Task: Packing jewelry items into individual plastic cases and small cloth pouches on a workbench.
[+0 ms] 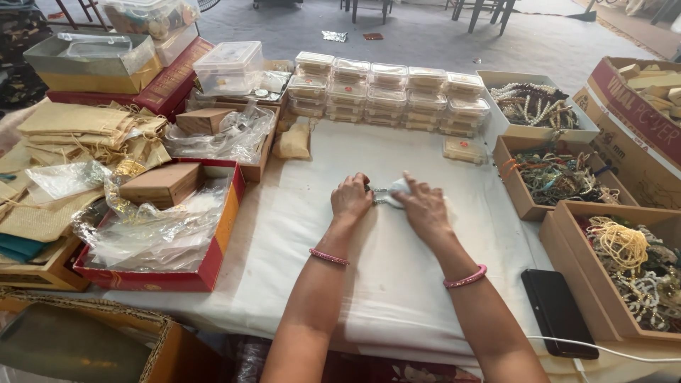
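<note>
Pinched between left hand [351, 198] and right hand [424, 207], fingers closed on it at twelve o'clock on the white cloth [397, 284]: thin metal chain [379, 196] with pale pouch [397, 191], likely light, limp, slippery, best gripped by links

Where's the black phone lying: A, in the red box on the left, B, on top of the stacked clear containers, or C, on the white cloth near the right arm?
C: the black phone lies flat on the white cloth, beside the right arm.
</note>
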